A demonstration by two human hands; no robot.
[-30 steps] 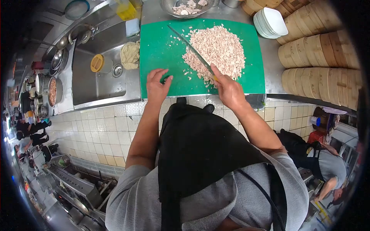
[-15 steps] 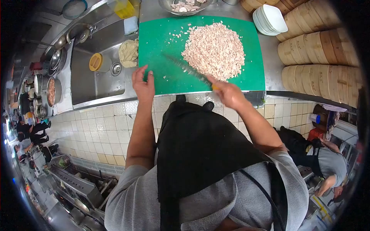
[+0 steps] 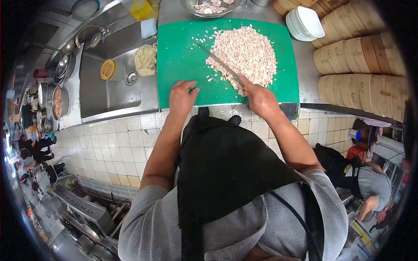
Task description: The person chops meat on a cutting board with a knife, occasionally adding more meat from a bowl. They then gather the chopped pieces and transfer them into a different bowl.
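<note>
A green cutting board [image 3: 183,65] lies on the steel counter with a heap of finely chopped pale meat [image 3: 246,54] on its right half. My right hand [image 3: 257,98] is shut on the handle of a long knife [image 3: 220,63]. The blade runs up and to the left along the left edge of the heap. My left hand [image 3: 182,96] rests flat, fingers apart, on the board's near edge, left of the knife hand.
A steel bowl [image 3: 209,6] of meat pieces sits behind the board. A sink [image 3: 111,78] with a cloth [image 3: 146,58] lies left. White plates [image 3: 305,24] and bamboo steamers [image 3: 361,65] are stacked right. Other people work at the lower right and far left.
The knife swung out left over the bare board, then came back against the heap's left edge. My left hand shifted left to the board's corner and returned right.
</note>
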